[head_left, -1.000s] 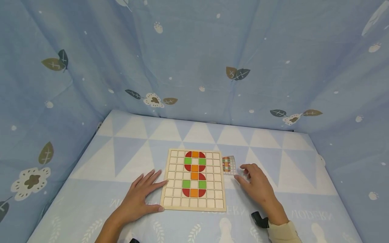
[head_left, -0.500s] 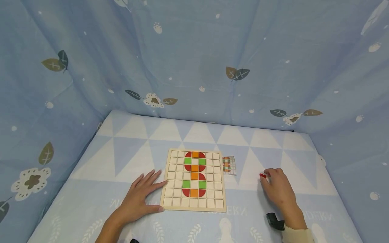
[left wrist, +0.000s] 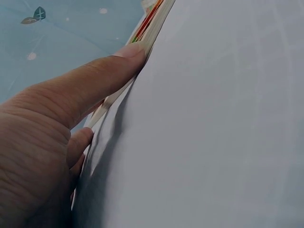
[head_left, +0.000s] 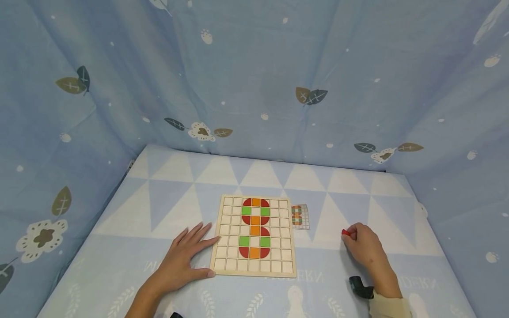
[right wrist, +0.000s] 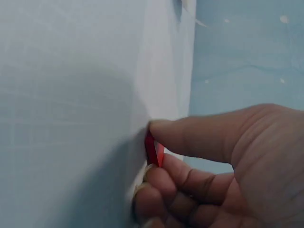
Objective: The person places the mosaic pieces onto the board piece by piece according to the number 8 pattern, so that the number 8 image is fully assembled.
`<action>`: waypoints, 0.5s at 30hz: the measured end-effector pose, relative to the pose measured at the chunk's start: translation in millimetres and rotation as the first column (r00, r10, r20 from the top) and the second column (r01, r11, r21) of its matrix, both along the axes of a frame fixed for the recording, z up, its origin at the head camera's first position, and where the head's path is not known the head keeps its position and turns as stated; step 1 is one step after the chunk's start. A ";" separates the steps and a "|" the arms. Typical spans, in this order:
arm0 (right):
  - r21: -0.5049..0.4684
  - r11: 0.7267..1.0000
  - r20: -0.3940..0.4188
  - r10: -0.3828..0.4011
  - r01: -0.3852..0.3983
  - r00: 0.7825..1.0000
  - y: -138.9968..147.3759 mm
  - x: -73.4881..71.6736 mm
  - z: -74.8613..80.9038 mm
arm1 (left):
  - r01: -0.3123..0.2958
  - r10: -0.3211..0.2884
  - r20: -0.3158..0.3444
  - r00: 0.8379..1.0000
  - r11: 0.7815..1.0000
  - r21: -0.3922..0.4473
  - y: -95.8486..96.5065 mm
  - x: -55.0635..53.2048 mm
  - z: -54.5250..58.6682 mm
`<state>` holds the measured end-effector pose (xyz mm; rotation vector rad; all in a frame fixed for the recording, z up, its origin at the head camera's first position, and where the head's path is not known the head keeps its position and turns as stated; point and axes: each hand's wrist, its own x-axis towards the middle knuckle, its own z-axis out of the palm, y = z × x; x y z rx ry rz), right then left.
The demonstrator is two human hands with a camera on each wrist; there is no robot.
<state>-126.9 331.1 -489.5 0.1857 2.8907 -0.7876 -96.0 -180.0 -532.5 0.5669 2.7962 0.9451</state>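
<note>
A square wooden grid board [head_left: 275,266] lies on the table, with red, orange and green tiles set in an 8-like figure down its middle. In that figure, the square left of the central orange tile [head_left: 255,230] is bare wood. My left hand [head_left: 180,263] has its fingers spread, with thumb and index fingertip at the board's left edge. To the right of the board, my right hand [head_left: 366,249] pinches a small red tile [right wrist: 154,153] between thumb and fingers, low over the tabletop. A printed card [head_left: 304,216] with a similar coloured pattern pokes out at the board's right side.
The table is covered by a pale cloth [head_left: 191,168] with triangles. Blue patterned curtains [head_left: 254,66] stand along its back and both sides. A black device [head_left: 361,288] sits at my right wrist.
My right hand has moved rightward, away from the card, and now holds a red tile that did not show a second ago. The left hand and the board have stayed put.
</note>
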 end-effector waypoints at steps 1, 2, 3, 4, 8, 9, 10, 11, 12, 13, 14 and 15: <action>-0.005 1.000 0.028 -0.009 0.009 1.000 0.4 -0.6 1.0 | 0.002 -0.002 0.000 1.000 1.000 0.001 -0.3 -0.2 -0.1; -0.009 1.000 0.054 -0.015 0.016 0.998 0.6 -1.2 2.0 | 0.004 -0.004 -0.001 1.000 1.000 0.001 -0.5 -0.2 0.1; -0.011 1.000 0.076 -0.020 0.021 0.997 0.7 -1.5 2.9 | 0.005 -0.005 -0.002 1.000 1.000 0.001 -0.7 -0.3 0.0; -0.012 1.000 0.097 -0.023 0.025 0.995 0.8 -1.9 3.5 | 0.005 -0.005 -0.005 1.000 1.000 0.002 -0.8 -0.3 0.1; -0.032 0.998 0.135 -0.044 0.048 0.990 1.1 -2.1 4.3 | 0.004 -0.004 -0.014 1.000 1.000 0.007 -0.5 -0.1 0.1; -0.040 0.998 0.138 -0.050 0.056 0.989 1.3 -1.5 4.2 | 0.004 -0.004 -0.014 1.000 1.000 0.007 -0.4 0.0 0.1; -0.048 0.997 0.138 -0.056 0.063 0.989 1.9 -0.8 3.8 | 0.003 -0.003 -0.017 1.000 1.000 0.010 -0.2 0.1 0.0; -0.059 0.996 0.134 -0.061 0.069 0.989 2.6 -0.2 3.4 | 0.002 -0.002 -0.016 1.000 1.000 0.009 0.0 0.1 0.0; -0.073 0.995 0.129 -0.063 0.073 0.990 3.6 0.4 2.9 | 0.001 -0.001 -0.016 1.000 1.000 0.009 0.1 0.2 0.0; -0.085 0.993 0.123 -0.065 0.076 0.990 4.8 1.1 2.1 | 0.002 -0.002 -0.022 1.000 1.000 0.011 0.1 0.2 -0.2; -0.099 0.992 0.116 -0.065 0.077 0.991 6.0 1.6 1.7 | -0.001 0.001 -0.019 1.000 1.000 0.010 0.1 0.2 0.0; -0.109 0.991 0.106 -0.063 0.075 0.992 7.0 2.0 1.4 | -0.002 0.002 -0.019 1.000 1.000 0.008 0.1 0.0 0.1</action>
